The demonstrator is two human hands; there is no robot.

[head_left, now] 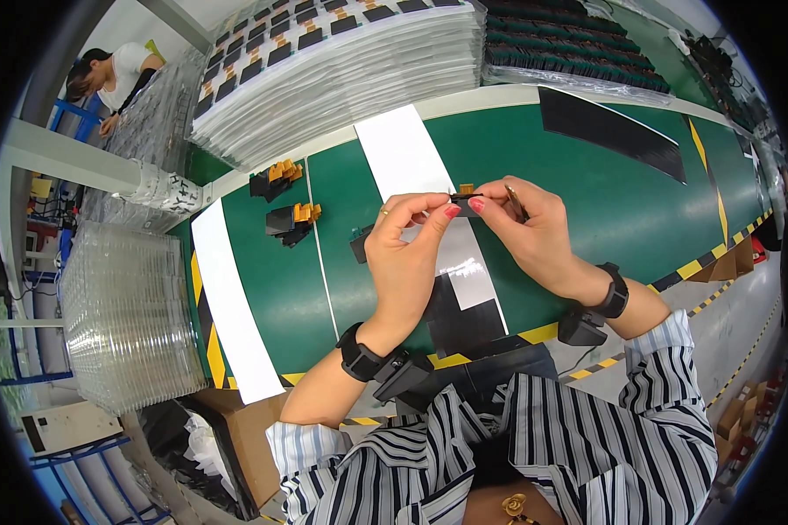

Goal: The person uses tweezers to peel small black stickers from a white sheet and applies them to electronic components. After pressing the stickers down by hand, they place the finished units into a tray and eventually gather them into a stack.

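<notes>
Above the middle of the green table, my left hand (400, 262) and my right hand (538, 241) pinch a small black flat panel (468, 208) between thumbs and fingers. An orange flex cable (467, 188) shows at its far edge. Tucked in my right fingers is a slim metal tool (516, 203), perhaps tweezers; its tips are hidden. Beside my left wrist lies another dark panel (359, 245), partly covered by the hand. Two small piles of black panels with orange flex cables, a far pile (274, 180) and a nearer pile (291, 223), rest to the left.
White strips (228, 297) and a black sheet (468, 319) lie on the green table (517, 166). Behind it rise stacked trays of panels (341, 96). Clear trays (131, 315) stand at left. A long black board (617, 136) lies far right. Another person (118, 79) works far left.
</notes>
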